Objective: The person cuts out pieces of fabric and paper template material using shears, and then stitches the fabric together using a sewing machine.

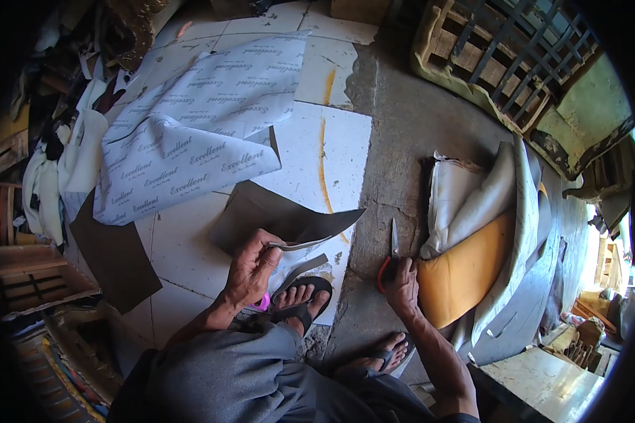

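Observation:
My left hand [251, 273] is closed on the edge of a dark grey-brown sheet of leatherette [279, 213], pinching it between thumb and fingers. The sheet's far part curls up above the white tiles, and its pale backing shows along the near edge. My right hand [402, 287] is closed round the orange-red handles of a pair of scissors [394, 238]. Their blades point away from me, look nearly closed, and stand apart from the sheet. Below my left hand, a narrow grey strip [300, 271] and a pink object [262, 302], partly hidden, lie beside my sandalled foot.
A large white printed sheet [190, 155] is spread at the far left, with a dark leatherette piece [114, 257] near it. On the right stand rolled material [465, 201] and a yellow-orange pad [467, 271]. A webbed wooden frame [504, 56] is at the far right.

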A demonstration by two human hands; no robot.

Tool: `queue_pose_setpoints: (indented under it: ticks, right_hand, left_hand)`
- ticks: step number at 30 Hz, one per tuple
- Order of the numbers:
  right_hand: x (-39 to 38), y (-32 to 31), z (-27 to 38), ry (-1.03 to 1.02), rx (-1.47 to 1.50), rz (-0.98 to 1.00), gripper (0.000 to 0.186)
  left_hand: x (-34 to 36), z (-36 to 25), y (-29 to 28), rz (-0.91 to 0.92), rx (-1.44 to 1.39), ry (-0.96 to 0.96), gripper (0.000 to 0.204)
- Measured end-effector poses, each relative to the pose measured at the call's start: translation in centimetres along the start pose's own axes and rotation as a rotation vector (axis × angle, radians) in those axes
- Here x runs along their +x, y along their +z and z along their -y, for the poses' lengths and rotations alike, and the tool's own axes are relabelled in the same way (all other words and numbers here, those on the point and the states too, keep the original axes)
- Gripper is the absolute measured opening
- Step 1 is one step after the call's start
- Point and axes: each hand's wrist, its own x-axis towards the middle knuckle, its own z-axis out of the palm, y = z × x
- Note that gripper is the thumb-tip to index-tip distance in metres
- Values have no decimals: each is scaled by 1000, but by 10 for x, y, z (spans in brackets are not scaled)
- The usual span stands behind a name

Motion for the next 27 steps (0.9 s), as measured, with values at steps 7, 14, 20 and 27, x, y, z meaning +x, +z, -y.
queue_pose_setpoints:
  ticks: [7,14,20,27]
  right_hand:
    - [-27,-141,80,251,769,508,47]
    - [-62,-200,113,354,548,878,83]
    - [-66,-187,96,305,452,891,102]
    - [-65,-188,94,334,383,911,106]
  left_hand:
    - [-1,12,12,63,30,-36,14]
    - [-7,37,34,222,59,133,15]
    - [-16,33,42,357,151,53,15]
    - [-13,42,48,401,167,140,15]
